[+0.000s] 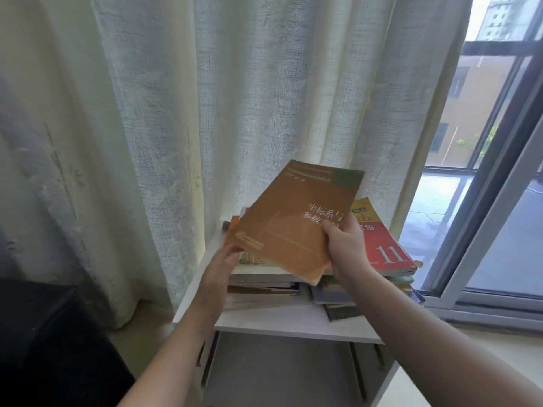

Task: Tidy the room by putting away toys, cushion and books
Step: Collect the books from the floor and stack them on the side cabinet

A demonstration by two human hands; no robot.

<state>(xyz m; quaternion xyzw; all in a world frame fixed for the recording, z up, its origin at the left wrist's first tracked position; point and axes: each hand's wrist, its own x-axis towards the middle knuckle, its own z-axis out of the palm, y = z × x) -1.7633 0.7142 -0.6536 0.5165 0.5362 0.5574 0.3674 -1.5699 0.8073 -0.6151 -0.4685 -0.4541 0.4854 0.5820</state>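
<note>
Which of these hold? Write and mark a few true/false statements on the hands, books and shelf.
1. The right hand grips the orange book. True.
2. The orange book lies flat on the stack. False: it is held tilted above the stack.
3. A red book marked 11 lies on top, right of the orange one. True.
4. The books sit on the floor. False: they lie on a white shelf.

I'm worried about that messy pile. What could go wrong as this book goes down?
The orange book is tilted, held by the right hand at one edge; it may slide off. The stacks beneath are uneven, with lower books jutting out askew, so added weight could topple them off the white shelf.
</note>
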